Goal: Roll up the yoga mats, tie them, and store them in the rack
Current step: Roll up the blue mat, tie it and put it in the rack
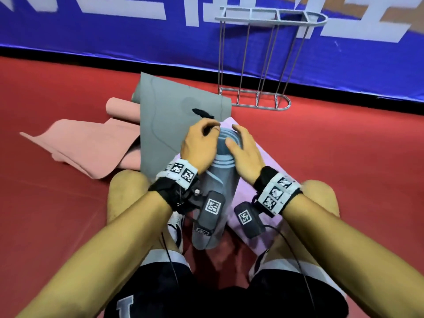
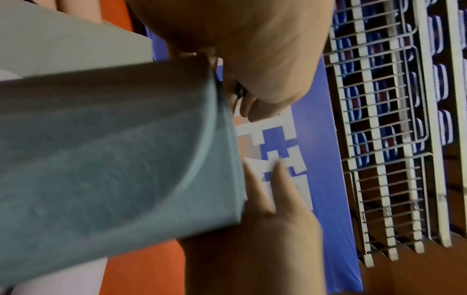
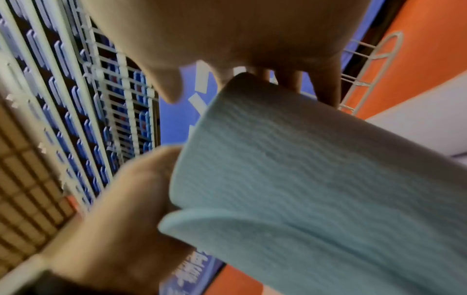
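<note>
A blue-grey rolled mat (image 1: pixel 212 180) lies between my knees on a lilac mat (image 1: pixel 257 180). My left hand (image 1: pixel 203 140) sits at the roll's far end with its fingers curled, and something black, apparently the black strap (image 1: pixel 203 113), is pinched in them. That strap trails onto the flat grey mat (image 1: pixel 169 115). My right hand (image 1: pixel 242 148) cups the same end from the right, thumb across the top. In the left wrist view the left hand (image 2: pixel 252 59) curls over the roll's edge (image 2: pixel 126 159). In the right wrist view the right hand (image 3: pixel 252 40) wraps the roll (image 3: pixel 316 189).
A pink mat (image 1: pixel 91 143), partly rolled at its far end, lies to the left under the grey one. The wire rack (image 1: pixel 263 60) stands upright ahead against a blue banner (image 1: pixel 114 37). Red floor (image 1: pixel 344 157) surrounds me on both sides.
</note>
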`<action>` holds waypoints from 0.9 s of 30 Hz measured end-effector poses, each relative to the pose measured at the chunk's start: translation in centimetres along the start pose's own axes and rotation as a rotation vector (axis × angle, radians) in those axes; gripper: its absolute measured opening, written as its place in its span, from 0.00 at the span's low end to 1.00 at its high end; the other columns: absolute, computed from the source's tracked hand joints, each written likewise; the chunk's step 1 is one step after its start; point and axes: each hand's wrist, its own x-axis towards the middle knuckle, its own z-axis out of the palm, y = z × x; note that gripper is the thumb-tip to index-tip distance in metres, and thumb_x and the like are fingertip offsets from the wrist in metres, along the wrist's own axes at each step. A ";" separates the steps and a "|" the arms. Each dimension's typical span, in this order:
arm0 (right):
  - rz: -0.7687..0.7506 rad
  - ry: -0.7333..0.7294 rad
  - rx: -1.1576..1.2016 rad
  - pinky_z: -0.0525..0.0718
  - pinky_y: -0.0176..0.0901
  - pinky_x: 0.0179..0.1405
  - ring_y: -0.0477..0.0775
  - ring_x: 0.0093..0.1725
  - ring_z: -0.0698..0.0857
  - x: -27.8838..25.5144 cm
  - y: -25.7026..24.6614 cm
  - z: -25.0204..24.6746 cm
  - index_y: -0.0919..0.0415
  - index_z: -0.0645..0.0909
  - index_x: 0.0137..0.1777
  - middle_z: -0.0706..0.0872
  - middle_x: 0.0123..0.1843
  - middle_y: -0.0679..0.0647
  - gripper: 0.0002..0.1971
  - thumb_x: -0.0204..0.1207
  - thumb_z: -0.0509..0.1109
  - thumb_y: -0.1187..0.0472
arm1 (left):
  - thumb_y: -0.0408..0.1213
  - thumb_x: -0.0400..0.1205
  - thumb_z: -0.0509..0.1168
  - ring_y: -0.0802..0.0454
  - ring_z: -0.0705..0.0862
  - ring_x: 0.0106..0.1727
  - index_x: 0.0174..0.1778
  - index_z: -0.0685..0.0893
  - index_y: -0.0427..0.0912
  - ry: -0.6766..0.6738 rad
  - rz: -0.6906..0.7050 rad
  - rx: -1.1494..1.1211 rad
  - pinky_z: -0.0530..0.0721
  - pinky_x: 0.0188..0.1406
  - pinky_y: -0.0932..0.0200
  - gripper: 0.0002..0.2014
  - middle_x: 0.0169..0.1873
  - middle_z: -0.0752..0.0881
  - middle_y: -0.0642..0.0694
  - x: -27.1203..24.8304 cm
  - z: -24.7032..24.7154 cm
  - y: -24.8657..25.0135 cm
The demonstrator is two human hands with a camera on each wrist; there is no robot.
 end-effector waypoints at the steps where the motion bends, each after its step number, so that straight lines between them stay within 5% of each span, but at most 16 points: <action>1: 0.009 -0.005 -0.002 0.65 0.48 0.82 0.52 0.80 0.69 -0.1 0.0 0.4 0.55 0.62 0.85 0.70 0.82 0.54 0.34 0.81 0.61 0.45 | 0.46 0.80 0.63 0.53 0.87 0.56 0.50 0.87 0.57 0.049 0.001 0.029 0.84 0.63 0.48 0.08 0.49 0.90 0.58 -0.4 0.4 0.1; 6: 0.000 -0.037 -0.064 0.67 0.54 0.81 0.56 0.80 0.70 1.3 0.2 0.2 0.54 0.62 0.85 0.70 0.83 0.56 0.29 0.86 0.62 0.48 | 0.44 0.84 0.57 0.53 0.88 0.55 0.59 0.88 0.47 0.160 0.106 0.010 0.85 0.61 0.47 0.16 0.46 0.89 0.61 0.0 0.6 -0.5; 9: 0.009 0.105 -0.123 0.74 0.42 0.61 0.52 0.64 0.81 1.8 -0.9 -0.8 0.54 0.77 0.70 0.84 0.65 0.51 0.17 0.88 0.62 0.45 | 0.41 0.87 0.57 0.56 0.90 0.53 0.61 0.87 0.48 0.088 0.192 0.012 0.87 0.59 0.45 0.15 0.45 0.90 0.60 0.2 0.7 -0.5; 11: -0.016 0.222 -0.096 0.73 0.42 0.50 0.48 0.50 0.81 2.4 -1.7 -1.4 0.54 0.81 0.55 0.85 0.49 0.45 0.12 0.89 0.61 0.47 | 0.37 0.87 0.56 0.57 0.91 0.50 0.65 0.81 0.51 0.039 0.246 -0.009 0.88 0.58 0.44 0.14 0.46 0.91 0.57 -0.2 0.8 -0.4; 15: -0.014 0.187 0.050 0.79 0.48 0.46 0.50 0.43 0.85 4.3 -2.7 -1.1 0.58 0.85 0.45 0.89 0.42 0.51 0.21 0.85 0.62 0.41 | 0.40 0.85 0.56 0.47 0.91 0.52 0.64 0.64 0.56 -0.051 0.225 -0.013 0.87 0.57 0.40 0.13 0.47 0.93 0.58 -0.5 1.1 -0.6; 19: 0.035 0.145 0.332 0.82 0.39 0.30 0.45 0.27 0.82 5.1 -2.8 -1.0 0.63 0.85 0.46 0.86 0.42 0.64 0.07 0.85 0.69 0.63 | 0.42 0.81 0.57 0.46 0.90 0.51 0.56 0.60 0.57 -0.138 0.187 0.069 0.85 0.57 0.40 0.13 0.45 0.93 0.61 -0.3 1.1 -0.3; 21: 0.036 0.175 0.353 0.84 0.38 0.34 0.46 0.31 0.85 5.0 -2.4 -1.3 0.64 0.83 0.48 0.88 0.45 0.67 0.02 0.84 0.70 0.68 | 0.45 0.80 0.57 0.48 0.90 0.50 0.55 0.60 0.58 -0.158 0.132 0.092 0.85 0.57 0.41 0.13 0.43 0.93 0.63 -0.2 1.2 -0.2; 25: 0.017 0.219 0.412 0.88 0.50 0.45 0.54 0.39 0.87 4.6 -1.9 -1.5 0.60 0.80 0.43 0.89 0.41 0.60 0.07 0.76 0.76 0.64 | 0.58 0.73 0.59 0.48 0.90 0.49 0.61 0.67 0.57 -0.122 0.030 0.081 0.84 0.58 0.41 0.21 0.38 0.92 0.60 0.7 0.9 0.0; 27: -0.003 0.188 0.358 0.83 0.37 0.34 0.42 0.28 0.82 4.4 -1.6 -1.5 0.58 0.76 0.39 0.85 0.27 0.43 0.12 0.78 0.76 0.67 | 0.64 0.76 0.59 0.47 0.90 0.50 0.60 0.76 0.53 -0.137 0.037 0.065 0.85 0.58 0.41 0.23 0.36 0.92 0.55 1.0 0.9 0.4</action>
